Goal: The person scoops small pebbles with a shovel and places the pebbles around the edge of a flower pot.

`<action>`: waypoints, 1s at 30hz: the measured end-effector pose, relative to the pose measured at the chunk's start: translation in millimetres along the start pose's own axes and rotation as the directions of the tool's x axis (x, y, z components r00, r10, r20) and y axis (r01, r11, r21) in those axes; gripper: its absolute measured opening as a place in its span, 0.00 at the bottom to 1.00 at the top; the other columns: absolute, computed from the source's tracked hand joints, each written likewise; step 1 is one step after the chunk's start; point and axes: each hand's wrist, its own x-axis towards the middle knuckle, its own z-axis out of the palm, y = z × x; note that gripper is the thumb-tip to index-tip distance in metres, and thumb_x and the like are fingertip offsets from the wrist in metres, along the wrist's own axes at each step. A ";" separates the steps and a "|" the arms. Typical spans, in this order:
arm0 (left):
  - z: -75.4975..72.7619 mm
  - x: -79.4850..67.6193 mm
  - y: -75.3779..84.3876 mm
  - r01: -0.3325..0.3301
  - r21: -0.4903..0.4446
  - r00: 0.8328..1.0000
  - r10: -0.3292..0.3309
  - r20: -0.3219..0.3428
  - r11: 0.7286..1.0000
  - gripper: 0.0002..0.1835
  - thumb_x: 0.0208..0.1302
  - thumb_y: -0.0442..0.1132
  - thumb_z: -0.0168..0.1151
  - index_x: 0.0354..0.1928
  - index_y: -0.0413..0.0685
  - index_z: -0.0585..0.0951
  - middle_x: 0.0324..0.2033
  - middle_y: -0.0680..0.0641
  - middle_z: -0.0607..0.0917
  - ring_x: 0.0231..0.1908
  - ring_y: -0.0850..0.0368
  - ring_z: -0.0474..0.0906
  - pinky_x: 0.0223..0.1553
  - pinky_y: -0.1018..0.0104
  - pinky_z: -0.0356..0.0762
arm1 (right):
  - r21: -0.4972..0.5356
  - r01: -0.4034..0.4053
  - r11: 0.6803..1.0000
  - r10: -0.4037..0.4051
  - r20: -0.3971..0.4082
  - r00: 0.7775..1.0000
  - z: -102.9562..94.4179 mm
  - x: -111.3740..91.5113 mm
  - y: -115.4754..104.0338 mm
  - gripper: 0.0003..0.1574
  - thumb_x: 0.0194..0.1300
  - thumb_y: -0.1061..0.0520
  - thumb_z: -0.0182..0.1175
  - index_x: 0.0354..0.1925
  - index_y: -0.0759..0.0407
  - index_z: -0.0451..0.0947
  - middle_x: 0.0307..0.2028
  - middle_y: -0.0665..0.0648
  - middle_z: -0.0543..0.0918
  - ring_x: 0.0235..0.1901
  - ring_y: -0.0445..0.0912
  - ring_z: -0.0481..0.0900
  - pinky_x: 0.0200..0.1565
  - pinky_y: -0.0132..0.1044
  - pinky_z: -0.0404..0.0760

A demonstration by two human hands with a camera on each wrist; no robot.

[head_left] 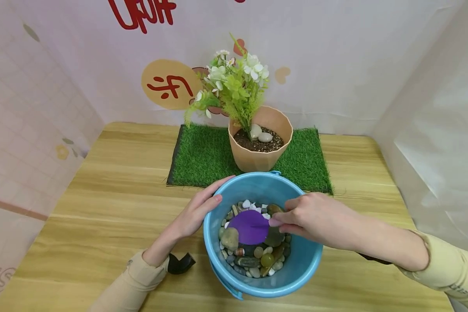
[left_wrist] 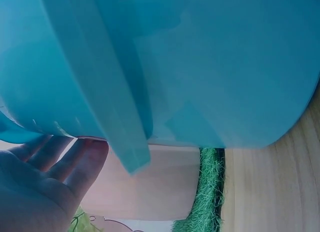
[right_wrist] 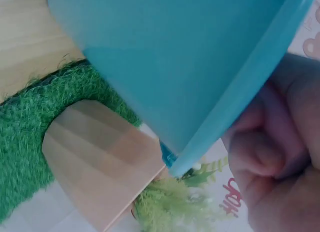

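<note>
A light blue bucket (head_left: 262, 292) stands at the front of the table with pebbles and larger stones (head_left: 247, 261) inside. My left hand (head_left: 196, 211) holds its left rim, thumb over the edge and fingers along the outer wall. Above the stones, my right hand (head_left: 310, 219) reaches in over the right rim and pinches the right end of a purple scoop (head_left: 248, 227). The rounded purple part lies flat over the stones; the pinched end is partly hidden by the fingers. In the right wrist view, curled fingers (right_wrist: 255, 154) show beside the bucket rim.
Behind the bucket, a peach flowerpot (head_left: 253, 160) with soil, pale stones and white-flowered greenery (head_left: 234, 84) sits on a green turf mat (head_left: 203, 151). A black curved piece (head_left: 180, 263) lies by my left wrist. Fabric walls (head_left: 327, 65) enclose the wooden table (head_left: 113, 186).
</note>
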 end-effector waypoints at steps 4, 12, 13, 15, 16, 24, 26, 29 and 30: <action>-0.5 -0.2 -0.1 0.000 0.005 1.000 0.000 -0.003 1.000 0.31 0.83 0.42 0.40 0.82 0.40 0.58 0.74 0.29 0.72 0.69 0.27 0.75 0.62 0.45 0.88 | 0.143 -0.030 0.989 0.025 0.034 0.999 -0.7 1.7 2.2 0.12 0.67 0.51 0.72 0.49 0.43 0.92 0.28 0.41 0.88 0.25 0.29 0.82 0.27 0.22 0.81; -0.7 -1.1 0.0 0.014 -0.005 1.000 -0.014 0.000 1.000 0.31 0.83 0.42 0.40 0.83 0.41 0.58 0.74 0.29 0.72 0.69 0.27 0.75 0.60 0.44 0.89 | 0.245 -0.027 0.969 0.011 0.065 0.998 -1.0 1.1 6.6 0.13 0.66 0.53 0.72 0.49 0.42 0.92 0.35 0.39 0.92 0.31 0.27 0.84 0.30 0.20 0.82; -0.5 -0.8 0.0 0.018 -0.011 1.000 -0.018 0.000 1.000 0.31 0.83 0.42 0.40 0.83 0.42 0.58 0.74 0.29 0.72 0.68 0.27 0.76 0.59 0.44 0.90 | 0.250 -0.027 0.968 0.011 0.065 0.998 -1.2 0.5 6.8 0.13 0.66 0.53 0.72 0.49 0.42 0.92 0.34 0.39 0.92 0.31 0.27 0.83 0.30 0.20 0.81; -0.4 -0.5 -0.1 0.023 -0.020 1.000 -0.024 -0.002 1.000 0.31 0.82 0.42 0.40 0.83 0.43 0.58 0.73 0.29 0.72 0.68 0.26 0.76 0.57 0.44 0.90 | 0.253 -0.025 0.967 0.010 0.061 0.998 -0.9 0.6 7.0 0.12 0.67 0.52 0.72 0.49 0.41 0.92 0.35 0.39 0.93 0.31 0.26 0.83 0.30 0.20 0.81; -0.4 -0.5 0.0 0.025 -0.023 1.000 -0.025 -0.005 0.999 0.31 0.82 0.42 0.40 0.83 0.43 0.58 0.73 0.29 0.72 0.67 0.26 0.76 0.56 0.44 0.91 | 0.250 -0.028 0.968 0.014 0.059 0.998 -0.7 1.1 6.9 0.12 0.67 0.52 0.72 0.49 0.41 0.92 0.35 0.39 0.93 0.31 0.26 0.83 0.30 0.20 0.81; 0.1 -0.3 -0.1 0.030 -0.026 1.000 -0.030 0.002 0.999 0.31 0.83 0.42 0.39 0.83 0.43 0.57 0.74 0.29 0.71 0.68 0.26 0.75 0.57 0.44 0.90 | 0.266 -0.005 0.964 -0.009 0.052 0.999 -4.7 -2.2 5.7 0.14 0.66 0.53 0.73 0.50 0.43 0.92 0.38 0.40 0.93 0.33 0.28 0.85 0.32 0.19 0.83; 0.3 0.0 0.3 0.033 -0.032 0.999 -0.033 0.005 0.999 0.31 0.83 0.42 0.39 0.83 0.43 0.57 0.74 0.29 0.71 0.69 0.26 0.75 0.58 0.44 0.90 | 0.275 0.013 0.961 -0.027 0.046 0.999 -5.8 -3.2 5.5 0.13 0.66 0.54 0.73 0.49 0.43 0.92 0.39 0.39 0.94 0.35 0.28 0.86 0.34 0.20 0.85; 0.5 -0.1 0.5 0.036 -0.035 0.999 -0.036 0.004 0.999 0.31 0.82 0.42 0.39 0.83 0.43 0.57 0.75 0.29 0.70 0.69 0.26 0.74 0.58 0.44 0.90 | 0.282 0.020 0.959 -0.034 0.046 0.998 -5.6 -3.2 5.0 0.13 0.67 0.53 0.72 0.50 0.42 0.92 0.40 0.39 0.93 0.36 0.28 0.87 0.35 0.20 0.85; 0.6 -0.2 0.6 0.036 -0.036 0.999 -0.036 0.004 0.999 0.31 0.82 0.42 0.39 0.83 0.42 0.57 0.75 0.29 0.70 0.69 0.26 0.74 0.58 0.43 0.90 | 0.288 0.015 0.957 -0.030 0.048 0.998 -5.2 -3.0 4.9 0.13 0.68 0.53 0.72 0.50 0.42 0.92 0.40 0.39 0.93 0.36 0.28 0.87 0.36 0.20 0.86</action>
